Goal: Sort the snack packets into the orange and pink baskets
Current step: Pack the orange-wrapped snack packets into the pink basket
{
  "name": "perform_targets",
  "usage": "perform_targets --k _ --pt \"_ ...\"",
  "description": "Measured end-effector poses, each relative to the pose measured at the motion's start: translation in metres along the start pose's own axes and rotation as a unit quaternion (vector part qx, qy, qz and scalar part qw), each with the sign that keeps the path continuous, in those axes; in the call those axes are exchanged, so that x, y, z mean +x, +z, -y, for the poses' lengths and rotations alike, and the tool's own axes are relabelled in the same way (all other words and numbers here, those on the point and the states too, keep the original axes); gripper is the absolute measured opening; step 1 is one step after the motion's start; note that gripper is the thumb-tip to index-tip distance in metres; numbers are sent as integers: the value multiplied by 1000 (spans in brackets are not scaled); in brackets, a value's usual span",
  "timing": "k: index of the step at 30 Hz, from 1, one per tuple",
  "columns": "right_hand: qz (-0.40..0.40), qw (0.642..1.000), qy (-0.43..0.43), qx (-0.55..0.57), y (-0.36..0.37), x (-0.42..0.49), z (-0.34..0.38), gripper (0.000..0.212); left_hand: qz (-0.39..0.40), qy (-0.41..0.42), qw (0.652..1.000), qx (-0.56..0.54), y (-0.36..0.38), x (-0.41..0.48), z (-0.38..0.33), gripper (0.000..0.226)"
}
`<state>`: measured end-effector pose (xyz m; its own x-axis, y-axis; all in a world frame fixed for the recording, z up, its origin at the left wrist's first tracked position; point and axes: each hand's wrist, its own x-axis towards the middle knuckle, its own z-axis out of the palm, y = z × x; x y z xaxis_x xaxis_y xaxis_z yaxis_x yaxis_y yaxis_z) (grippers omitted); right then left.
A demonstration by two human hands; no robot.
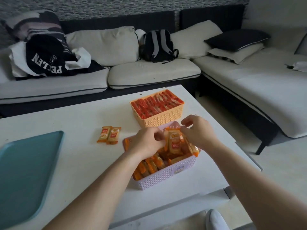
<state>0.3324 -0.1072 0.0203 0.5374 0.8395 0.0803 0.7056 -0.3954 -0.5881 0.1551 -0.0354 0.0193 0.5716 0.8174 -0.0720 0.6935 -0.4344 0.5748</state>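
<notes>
Left hand (147,141) and right hand (197,130) pinch a glossy rectangular packet (174,144).

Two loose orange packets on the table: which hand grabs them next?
Probably left. The left hand is over the pink basket's left edge, nearest the loose packets; the right hand lies farther right.

The orange basket (159,119) is pale orange, its wall pierced in a fine triangle lattice, and is filled with red packets (156,104). The pink basket (166,176) is a light lilac-pink with the same lattice and holds orange-and-yellow packets (149,165). The upright packet (174,141) is orange with a yellow logo and a red band of white digits. The table (66,117) is white and the tray (25,163) teal. The sofa (154,75) is cream with dark piping, and the backpack (157,45) is black with grey straps.
</notes>
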Motion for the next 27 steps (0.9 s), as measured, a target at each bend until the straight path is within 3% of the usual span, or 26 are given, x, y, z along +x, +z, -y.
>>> perform_targets --k 5,8,11,13,15,17,20,23,27 --pt "33 989 3 -145 -8 -1 -3 40 8 46 997 59 2 0 -4 13" --pt "103 981 23 -163 -5 -4 -4 43 11 54 998 42 0 2 0 16" --pt "85 984 28 -152 -5 -5 -1 40 10 46 998 34 -3 5 5 17" --pt "43 994 20 -98 -14 -3 4 37 -3 41 999 16 -7 8 10 16" --pt "27 997 21 74 -21 -6 11 23 -21 38 999 -1 -9 10 15 13" --pt "54 967 50 245 -24 -11 16 14 -40 43 998 -26 -10 12 17 9" --pt "114 937 90 319 -20 -16 18 15 -40 44 994 -88 -10 12 16 8" --pt "119 948 83 284 -14 -19 18 17 -18 51 994 -91 -10 9 16 12" --pt "93 994 -6 48 -1 -29 20 24 22 71 997 -34 -11 2 21 14"
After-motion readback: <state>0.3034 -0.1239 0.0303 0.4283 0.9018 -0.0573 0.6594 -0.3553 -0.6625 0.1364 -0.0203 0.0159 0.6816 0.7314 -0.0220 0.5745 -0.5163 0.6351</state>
